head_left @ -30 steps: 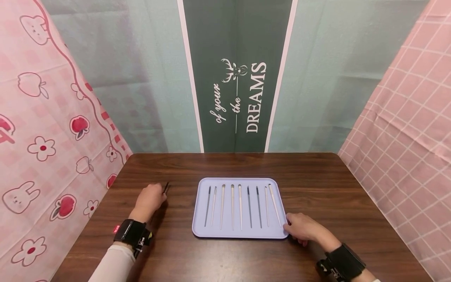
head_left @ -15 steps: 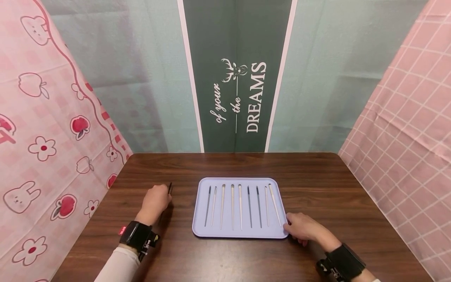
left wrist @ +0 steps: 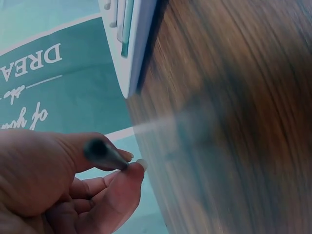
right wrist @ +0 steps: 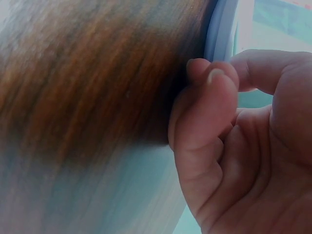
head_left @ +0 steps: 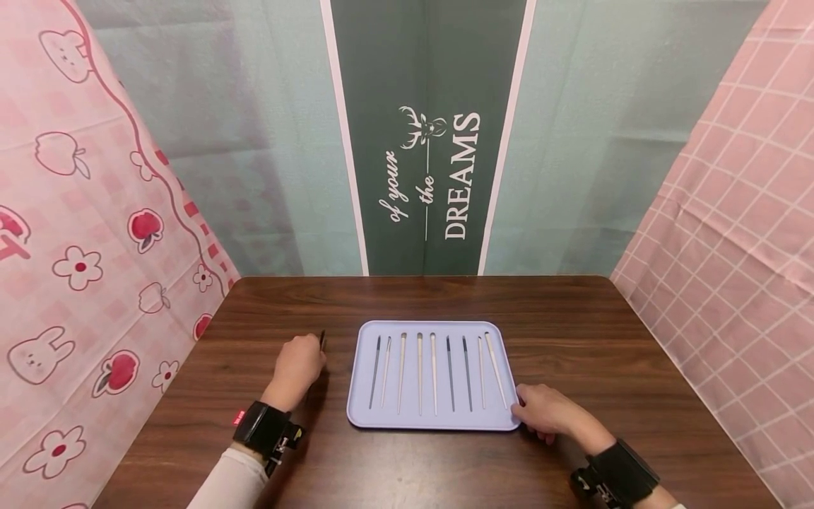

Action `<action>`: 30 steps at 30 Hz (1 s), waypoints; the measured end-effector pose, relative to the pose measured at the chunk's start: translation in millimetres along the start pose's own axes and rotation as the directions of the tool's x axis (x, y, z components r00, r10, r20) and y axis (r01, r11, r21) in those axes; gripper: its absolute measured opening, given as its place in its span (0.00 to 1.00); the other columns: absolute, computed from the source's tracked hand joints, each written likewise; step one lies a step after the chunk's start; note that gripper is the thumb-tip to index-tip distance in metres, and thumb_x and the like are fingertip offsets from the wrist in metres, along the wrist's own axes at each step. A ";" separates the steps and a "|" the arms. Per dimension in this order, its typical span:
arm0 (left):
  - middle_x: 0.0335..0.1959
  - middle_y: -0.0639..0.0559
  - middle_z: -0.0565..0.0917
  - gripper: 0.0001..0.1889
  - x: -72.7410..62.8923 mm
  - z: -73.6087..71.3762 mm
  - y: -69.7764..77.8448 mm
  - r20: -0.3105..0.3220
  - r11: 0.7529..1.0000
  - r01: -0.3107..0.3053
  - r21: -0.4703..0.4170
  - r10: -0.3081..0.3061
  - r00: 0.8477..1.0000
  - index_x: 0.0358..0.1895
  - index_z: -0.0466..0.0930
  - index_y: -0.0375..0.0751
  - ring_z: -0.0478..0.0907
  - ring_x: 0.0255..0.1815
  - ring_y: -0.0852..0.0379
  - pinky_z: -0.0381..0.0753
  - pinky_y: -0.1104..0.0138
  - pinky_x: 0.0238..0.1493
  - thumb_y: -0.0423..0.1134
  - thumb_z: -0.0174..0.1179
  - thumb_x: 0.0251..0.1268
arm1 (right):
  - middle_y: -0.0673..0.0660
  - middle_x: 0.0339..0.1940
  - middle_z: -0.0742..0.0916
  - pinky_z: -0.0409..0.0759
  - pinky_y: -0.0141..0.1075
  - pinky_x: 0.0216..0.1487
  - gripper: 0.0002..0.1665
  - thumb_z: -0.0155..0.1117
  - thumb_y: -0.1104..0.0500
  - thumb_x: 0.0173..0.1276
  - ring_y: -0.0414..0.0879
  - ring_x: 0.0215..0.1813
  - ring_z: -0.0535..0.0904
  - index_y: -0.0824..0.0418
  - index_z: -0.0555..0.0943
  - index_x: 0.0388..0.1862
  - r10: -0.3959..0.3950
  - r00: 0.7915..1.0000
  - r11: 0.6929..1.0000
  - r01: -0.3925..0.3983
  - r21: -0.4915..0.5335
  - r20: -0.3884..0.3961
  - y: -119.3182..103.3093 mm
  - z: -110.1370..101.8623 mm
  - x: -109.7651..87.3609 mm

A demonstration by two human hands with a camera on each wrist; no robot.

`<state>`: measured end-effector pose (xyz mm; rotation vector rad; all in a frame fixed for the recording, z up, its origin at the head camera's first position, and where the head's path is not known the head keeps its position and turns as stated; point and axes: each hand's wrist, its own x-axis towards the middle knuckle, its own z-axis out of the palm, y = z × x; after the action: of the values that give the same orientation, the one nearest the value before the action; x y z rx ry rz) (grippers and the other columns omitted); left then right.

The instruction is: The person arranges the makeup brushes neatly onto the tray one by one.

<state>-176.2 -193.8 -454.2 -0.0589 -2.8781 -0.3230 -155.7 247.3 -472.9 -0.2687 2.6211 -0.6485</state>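
In the head view a lavender tray [head_left: 432, 426] lies mid-table, with several slim makeup brushes [head_left: 420, 375] set out side by side in it, some pale and some dark. Left of the tray is my left hand [head_left: 299, 369], pinching a dark makeup brush [head_left: 322, 341] between thumb and fingers. The left wrist view shows that brush [left wrist: 105, 155] end-on, over the thumb and forefinger. My right hand [head_left: 543, 411] grips the near right corner of the tray. In the right wrist view, its thumb and curled fingers [right wrist: 202, 117] meet at the tray's edge [right wrist: 222, 34].
A dark wood-grain table [head_left: 413, 466] bears everything. Fabric hangs along its back edge, green with lettering [head_left: 439, 141]. Pink patterned cloth [head_left: 76, 297] stands on the left and pink checked cloth [head_left: 718, 226] on the right.
My left hand has moved right toward the tray, bringing the dark makeup brush along. The right hand, the tray and the brushes in it have stayed in place.
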 end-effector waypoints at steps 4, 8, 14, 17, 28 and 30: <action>0.22 0.34 0.83 0.08 -0.1 3.8 8.5 -0.005 1.000 -0.011 -0.001 0.011 1.000 0.23 0.79 0.28 0.83 0.25 0.34 0.81 0.45 0.27 0.28 0.64 0.55 | 0.54 0.17 0.78 0.77 0.37 0.15 0.10 0.60 0.59 0.69 0.46 0.15 0.76 0.58 0.72 0.27 0.002 1.000 1.000 -0.002 0.003 0.004 -0.1 -0.1 -0.1; 0.22 0.35 0.83 0.08 0.4 8.2 16.2 -0.011 1.000 -0.012 -0.011 0.012 1.000 0.23 0.79 0.28 0.83 0.25 0.35 0.81 0.46 0.27 0.29 0.65 0.56 | 0.54 0.17 0.78 0.76 0.37 0.15 0.10 0.60 0.60 0.68 0.46 0.16 0.76 0.58 0.72 0.27 0.001 1.000 1.000 -0.001 0.007 -0.002 -0.2 0.4 -0.4; 0.22 0.36 0.83 0.09 2.2 12.7 29.7 -0.001 1.000 0.003 -0.023 -0.003 1.000 0.24 0.80 0.28 0.83 0.25 0.36 0.81 0.47 0.27 0.30 0.66 0.57 | 0.54 0.17 0.78 0.77 0.37 0.15 0.10 0.60 0.59 0.68 0.45 0.16 0.76 0.58 0.72 0.27 0.006 1.000 1.000 -0.006 0.011 -0.006 -0.5 0.1 -0.7; 0.23 0.36 0.84 0.09 3.5 14.9 36.3 0.014 1.000 0.009 -0.024 -0.009 1.000 0.26 0.81 0.28 0.84 0.26 0.36 0.82 0.48 0.28 0.31 0.67 0.59 | 0.54 0.17 0.78 0.77 0.37 0.15 0.10 0.60 0.59 0.69 0.46 0.16 0.76 0.59 0.72 0.28 -0.003 1.000 1.000 0.003 0.009 -0.005 -0.4 -0.6 -0.8; 0.22 0.39 0.82 0.08 5.9 21.5 56.8 0.053 0.998 0.037 -0.060 -0.034 0.998 0.26 0.81 0.29 0.80 0.21 0.44 0.79 0.52 0.24 0.30 0.64 0.60 | 0.54 0.17 0.78 0.77 0.37 0.15 0.10 0.60 0.60 0.69 0.46 0.16 0.76 0.59 0.72 0.27 0.005 1.000 1.000 -0.005 0.009 -0.008 0.7 0.4 0.1; 0.21 0.39 0.82 0.08 6.5 22.6 59.9 0.062 0.997 0.044 -0.061 -0.040 0.997 0.25 0.81 0.29 0.80 0.21 0.44 0.79 0.52 0.24 0.30 0.63 0.60 | 0.54 0.17 0.78 0.77 0.37 0.15 0.10 0.60 0.60 0.68 0.46 0.16 0.76 0.59 0.72 0.27 -0.002 1.000 1.000 0.002 0.010 -0.012 1.1 0.6 0.0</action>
<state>-183.9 -130.3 -461.2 -0.0199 -2.9320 -0.4259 -155.6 248.0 -473.9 -0.2650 2.6284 -0.6656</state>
